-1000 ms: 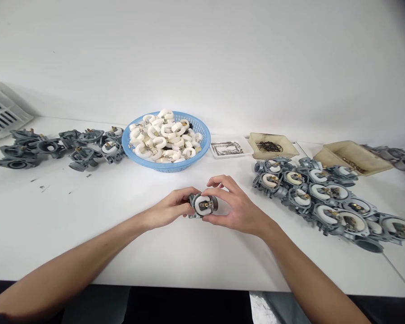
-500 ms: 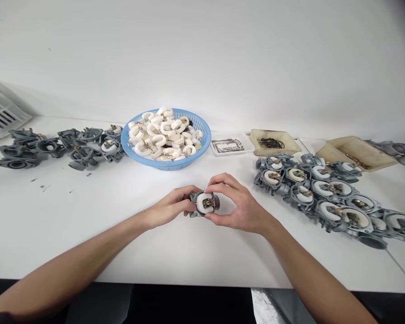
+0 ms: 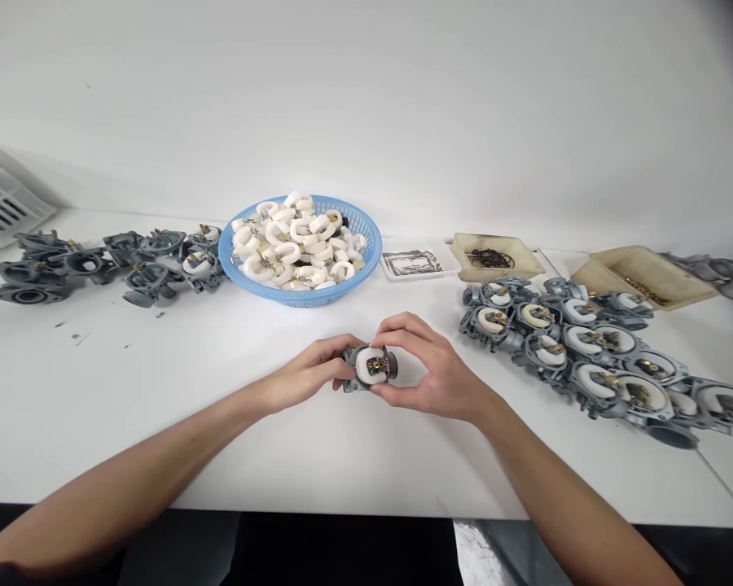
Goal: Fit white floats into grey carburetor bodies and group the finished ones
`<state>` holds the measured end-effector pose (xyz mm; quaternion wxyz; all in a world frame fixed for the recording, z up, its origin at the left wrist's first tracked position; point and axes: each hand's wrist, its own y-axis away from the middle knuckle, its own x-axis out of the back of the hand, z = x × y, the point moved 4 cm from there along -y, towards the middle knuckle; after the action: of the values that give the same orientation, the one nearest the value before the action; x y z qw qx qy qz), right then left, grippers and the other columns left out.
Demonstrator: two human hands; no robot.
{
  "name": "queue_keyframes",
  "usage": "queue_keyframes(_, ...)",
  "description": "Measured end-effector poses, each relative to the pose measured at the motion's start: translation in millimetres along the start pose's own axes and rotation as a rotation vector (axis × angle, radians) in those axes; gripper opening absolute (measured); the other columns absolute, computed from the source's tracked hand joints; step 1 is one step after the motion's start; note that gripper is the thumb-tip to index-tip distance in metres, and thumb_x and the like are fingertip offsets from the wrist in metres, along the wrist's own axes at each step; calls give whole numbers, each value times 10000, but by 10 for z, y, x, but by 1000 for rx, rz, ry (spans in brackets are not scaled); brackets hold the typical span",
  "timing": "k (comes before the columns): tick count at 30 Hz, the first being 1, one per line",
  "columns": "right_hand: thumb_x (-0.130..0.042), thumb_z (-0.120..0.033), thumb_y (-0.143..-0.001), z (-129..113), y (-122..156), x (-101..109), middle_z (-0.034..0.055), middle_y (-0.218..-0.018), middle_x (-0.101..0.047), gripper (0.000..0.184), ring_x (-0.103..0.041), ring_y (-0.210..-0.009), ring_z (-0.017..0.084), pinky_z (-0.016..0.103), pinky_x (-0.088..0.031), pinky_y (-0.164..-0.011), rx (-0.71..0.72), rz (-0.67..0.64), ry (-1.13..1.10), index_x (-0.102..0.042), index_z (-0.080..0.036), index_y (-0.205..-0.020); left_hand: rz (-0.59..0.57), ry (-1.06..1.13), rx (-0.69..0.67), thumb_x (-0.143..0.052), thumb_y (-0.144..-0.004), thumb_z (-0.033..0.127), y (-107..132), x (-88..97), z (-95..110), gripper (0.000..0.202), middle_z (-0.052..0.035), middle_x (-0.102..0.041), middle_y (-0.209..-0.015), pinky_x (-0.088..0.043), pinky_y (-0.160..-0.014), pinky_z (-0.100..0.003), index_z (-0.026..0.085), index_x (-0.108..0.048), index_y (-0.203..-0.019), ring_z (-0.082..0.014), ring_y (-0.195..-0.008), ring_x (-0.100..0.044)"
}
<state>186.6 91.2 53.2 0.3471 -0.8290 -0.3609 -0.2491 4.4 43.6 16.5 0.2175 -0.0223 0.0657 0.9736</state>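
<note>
Between my two hands, above the near middle of the table, is a grey metal carburetor body [image 3: 352, 382]. A white U-shaped float [image 3: 366, 370] sits in its open face, around small brass parts. My left hand [image 3: 309, 376] grips the body from the left, thumb on the near side and fingers behind. My right hand [image 3: 436, 370] spans the float end, with index fingertip at the far edge and thumb at the near edge. The undersides of the fingers and the body's lower part are hidden.
Behind stands a blue basket [image 3: 309, 299] heaped with white floats. Carburetor bodies lie at left [image 3: 30, 285] and, with floats fitted, at right [image 3: 595, 382]. At the back are a white tray of pins [image 3: 397, 277], a bin of black rings [image 3: 528, 262] and a bin of brass pieces [image 3: 678, 277].
Almost nothing differs. Both hands keep their hold on the carburetor body, and the view has shifted very slightly.
</note>
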Motion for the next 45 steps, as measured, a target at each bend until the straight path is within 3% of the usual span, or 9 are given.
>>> queue_keyframes(7,-819,-256,-799,1,2,1,77,-1195,-586,443,-601,-1108,243,397,-519,-975,-4,-3,-3,-626,-249,-1198,5,5,-5,-529,-872,205,-1,-8,8,205,-41,-615,-955,-437,-713,-299,150,-657,-1022,-162,-790,-526)
queue_keyframes(12,-774,-251,-832,12,4,16,90,-1262,-556,475,-590,-1162,249,403,-516,-1007,-78,-91,-19,-591,-264,-1269,24,21,-5,-531,-858,220,-4,-4,3,215,-44,-617,-956,-439,-704,-300,148,-658,-1015,-163,-780,-525)
queue_keyframes(23,-700,-190,-863,63,1,142,85,-1224,-568,246,-601,-1140,244,426,-501,-1027,-79,-12,14,-649,-249,-1096,73,60,-38,-515,-847,216,-17,19,-29,307,-75,-664,-982,-424,-678,-297,138,-665,-1103,-174,-792,-520)
queue_keyframes(45,-714,-130,-825,38,-6,106,65,-1185,-574,262,-615,-1069,212,382,-516,-968,-58,-33,-17,-652,-246,-1052,61,53,-24,-526,-841,209,-12,-2,-21,310,-66,-659,-961,-429,-682,-301,136,-686,-1096,-170,-775,-517)
